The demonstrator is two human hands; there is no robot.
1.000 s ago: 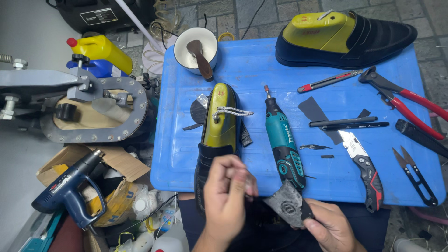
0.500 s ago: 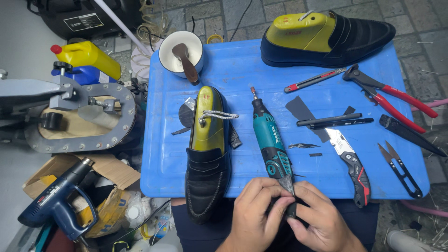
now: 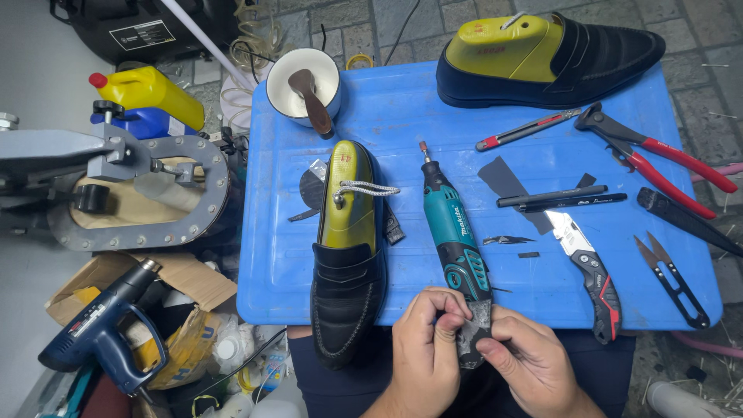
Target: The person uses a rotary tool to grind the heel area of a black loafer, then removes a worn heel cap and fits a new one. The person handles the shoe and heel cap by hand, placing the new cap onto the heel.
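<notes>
Both of my hands pinch a small dark grey leather scrap (image 3: 472,334) at the near edge of the blue table (image 3: 402,116). My left hand (image 3: 427,348) grips its left side, my right hand (image 3: 532,364) its right side. Just above them lies a teal rotary tool (image 3: 453,224), tip pointing away. Left of it a black loafer on a yellow-green last (image 3: 348,248) lies with its toe hanging over the near edge.
A second black loafer on a yellow last (image 3: 546,56), a white cup with a brush (image 3: 303,87), red pliers (image 3: 658,159), a utility knife (image 3: 588,271), thread snips (image 3: 672,280) and black pens (image 3: 561,200) lie on the table. A blue heat gun (image 3: 104,329) and yellow bottle (image 3: 147,97) sit left.
My left hand left the near loafer and joined my right hand on the leather scrap. The scrap moved from lower right to just below the rotary tool.
</notes>
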